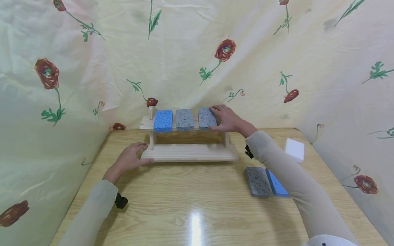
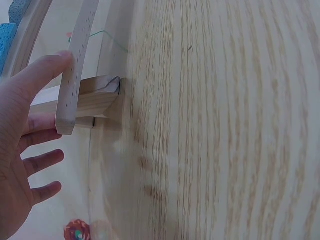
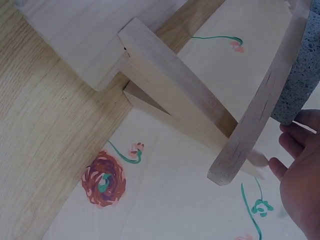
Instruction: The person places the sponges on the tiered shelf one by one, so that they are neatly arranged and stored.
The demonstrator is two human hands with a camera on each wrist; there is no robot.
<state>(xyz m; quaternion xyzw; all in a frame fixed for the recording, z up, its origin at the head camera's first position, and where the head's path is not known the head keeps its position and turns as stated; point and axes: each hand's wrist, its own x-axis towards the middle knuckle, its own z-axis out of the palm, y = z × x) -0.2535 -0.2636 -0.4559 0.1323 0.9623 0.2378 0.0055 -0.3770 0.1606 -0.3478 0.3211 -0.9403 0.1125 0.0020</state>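
Observation:
A two-tier wooden shelf stands toward the back of the table. My left hand grips the left end of its lower board, thumb along the front edge, as the left wrist view shows with the board between thumb and fingers. On the upper tier sit a blue sponge, a grey sponge and a second grey sponge in a row from left to right. My right hand holds the rightmost grey sponge by its right side, with its fingertips at the sponge's lower corner in the right wrist view.
On the table at right lie a darker grey sponge and a blue sponge, the latter partly hidden by my right sleeve. Farther back is a white block. A flowered cloth hangs behind and along both sides.

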